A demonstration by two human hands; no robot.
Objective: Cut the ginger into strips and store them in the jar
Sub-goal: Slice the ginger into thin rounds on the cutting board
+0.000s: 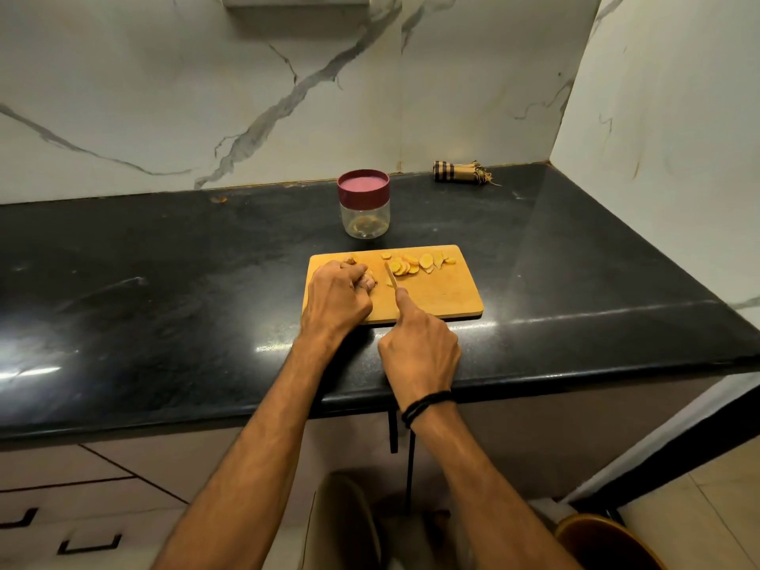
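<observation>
Head view, lowest in the frame: two bare forearms reach up from the bottom edge over cabinet drawers (pixel 61 508), the right one wearing a black cord band (pixel 425 403) at the wrist. Just above centre, the right hand (pixel 419 347) is curled round the handle of a knife (pixel 391 275), index finger stretched along its back, the blade pointing away over the cutting board (pixel 444 298). Left of the blade, the left hand (pixel 335 298) grips the uncut ginger piece (pixel 367 279) with bent fingers, pressing it onto the board's left part. The board lies on the dark bench (pixel 164 281) near its front edge. Along the board's far edge lie yellow ginger slices (pixel 411 263), some overlapping, right of the blade. Beyond the board stands the clear jar (pixel 364 216), upright, its maroon lid (pixel 363 187) on. Farther right, by the marble wall, lies a rolled striped cloth (pixel 460 172).
</observation>
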